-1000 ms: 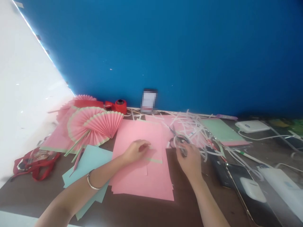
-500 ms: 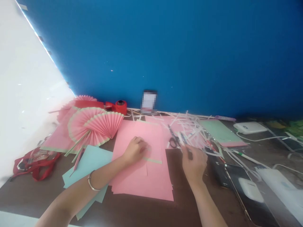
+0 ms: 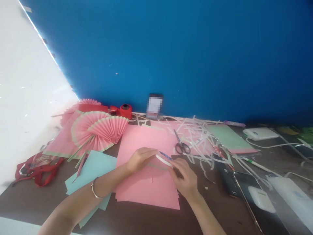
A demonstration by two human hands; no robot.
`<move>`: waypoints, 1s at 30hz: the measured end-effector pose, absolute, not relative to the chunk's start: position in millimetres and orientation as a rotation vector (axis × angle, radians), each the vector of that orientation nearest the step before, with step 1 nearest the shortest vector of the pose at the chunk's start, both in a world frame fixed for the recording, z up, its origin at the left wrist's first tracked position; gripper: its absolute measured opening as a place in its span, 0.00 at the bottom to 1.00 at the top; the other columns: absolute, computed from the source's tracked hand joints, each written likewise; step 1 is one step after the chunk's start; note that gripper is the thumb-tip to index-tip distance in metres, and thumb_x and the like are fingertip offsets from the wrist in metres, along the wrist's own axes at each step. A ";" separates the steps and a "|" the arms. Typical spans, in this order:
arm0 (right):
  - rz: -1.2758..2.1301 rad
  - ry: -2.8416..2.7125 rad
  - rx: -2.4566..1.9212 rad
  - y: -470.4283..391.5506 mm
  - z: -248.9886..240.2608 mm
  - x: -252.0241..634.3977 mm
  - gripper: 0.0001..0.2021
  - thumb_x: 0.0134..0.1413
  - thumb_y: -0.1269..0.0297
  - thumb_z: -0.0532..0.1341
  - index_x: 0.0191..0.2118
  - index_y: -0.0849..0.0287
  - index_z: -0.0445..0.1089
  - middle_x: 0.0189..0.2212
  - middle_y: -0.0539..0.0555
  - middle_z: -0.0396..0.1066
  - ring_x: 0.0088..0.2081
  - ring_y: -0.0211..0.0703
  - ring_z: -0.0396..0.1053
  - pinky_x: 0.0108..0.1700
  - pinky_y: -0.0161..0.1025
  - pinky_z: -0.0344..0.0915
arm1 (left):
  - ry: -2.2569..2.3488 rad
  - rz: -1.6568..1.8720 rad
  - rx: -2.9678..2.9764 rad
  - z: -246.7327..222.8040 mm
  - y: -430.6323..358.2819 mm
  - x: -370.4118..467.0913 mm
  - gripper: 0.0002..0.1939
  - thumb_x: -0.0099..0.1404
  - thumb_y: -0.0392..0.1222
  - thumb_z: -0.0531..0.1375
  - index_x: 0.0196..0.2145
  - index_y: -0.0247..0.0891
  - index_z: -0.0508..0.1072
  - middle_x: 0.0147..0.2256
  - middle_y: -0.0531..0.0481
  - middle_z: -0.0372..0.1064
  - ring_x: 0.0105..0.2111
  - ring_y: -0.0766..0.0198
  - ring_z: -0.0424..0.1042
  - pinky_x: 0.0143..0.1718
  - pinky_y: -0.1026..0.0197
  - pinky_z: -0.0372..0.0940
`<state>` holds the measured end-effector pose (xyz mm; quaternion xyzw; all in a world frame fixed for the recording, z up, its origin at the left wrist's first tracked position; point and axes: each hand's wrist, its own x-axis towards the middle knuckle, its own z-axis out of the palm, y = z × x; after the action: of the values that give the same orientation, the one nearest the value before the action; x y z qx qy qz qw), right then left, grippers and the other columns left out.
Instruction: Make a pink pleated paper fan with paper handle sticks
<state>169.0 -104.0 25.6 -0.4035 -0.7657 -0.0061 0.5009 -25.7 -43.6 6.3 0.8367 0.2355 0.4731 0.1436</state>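
Note:
A white roll of tape (image 3: 163,160) with a blue inner side is held over the pink paper sheets (image 3: 146,192). My left hand (image 3: 141,159) pinches its left end with the fingertips. From the right, my right hand (image 3: 184,176) grips the other end between thumb and fingers. Beneath the hands, a smaller pink sheet with a pale green edge strip lies on the larger ones, partly covered. Dark-handled scissors (image 3: 182,148) rest just beyond my right hand, beside a heap of thin white paper strips (image 3: 195,132).
Pleated pink fans (image 3: 107,129) with green edges lie at left, with light blue sheets (image 3: 97,160) and a red strap (image 3: 46,173) nearer. To the right are a green sheet pack (image 3: 230,138), a black phone (image 3: 244,179) and a white earbud case (image 3: 261,198).
My right hand has moved left from beside the scissors, bringing the roll of tape over the pink paper. My left hand has lifted and now grips the roll too.

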 end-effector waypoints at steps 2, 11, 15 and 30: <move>0.021 -1.802 -0.990 -104.4 26.2 170.1 0.13 0.47 0.77 0.61 0.39 0.55 0.70 0.30 0.52 0.73 0.32 0.42 0.70 0.37 0.43 0.69 | 0.705 1.325 2.366 4.9 -44.5 -25.6 0.14 0.65 0.37 0.53 0.48 0.39 0.67 0.42 0.45 0.72 0.41 0.62 0.73 0.42 0.59 0.68; 0.335 -1.553 -1.113 -113.9 31.8 164.0 0.08 0.47 0.72 0.62 0.34 0.53 0.73 0.28 0.52 0.72 0.29 0.41 0.70 0.30 0.39 0.70 | 0.842 1.035 2.301 -1.1 -43.9 -23.4 0.13 0.66 0.44 0.51 0.42 0.41 0.73 0.34 0.48 0.75 0.35 0.62 0.73 0.41 0.59 0.65; 0.444 -1.492 -1.153 -113.9 35.6 161.8 0.04 0.48 0.70 0.62 0.31 0.54 0.73 0.27 0.52 0.71 0.29 0.41 0.70 0.31 0.39 0.70 | 0.850 1.012 2.348 -3.7 -40.6 -23.0 0.13 0.66 0.44 0.51 0.40 0.41 0.74 0.28 0.50 0.74 0.29 0.65 0.72 0.39 0.60 0.62; 0.218 -1.168 -1.318 -104.4 39.4 175.5 0.05 0.51 0.65 0.60 0.33 0.60 0.71 0.36 0.57 0.68 0.40 0.45 0.68 0.39 0.45 0.69 | 1.440 0.745 2.304 -5.8 -40.5 -19.0 0.09 0.55 0.38 0.58 0.36 0.40 0.72 0.46 0.46 0.64 0.46 0.52 0.59 0.44 0.49 0.56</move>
<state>175.5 -104.4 39.4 -0.5760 -0.5104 0.0950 0.6314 -19.0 -40.5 -5.8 0.8071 0.5044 0.2611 0.1613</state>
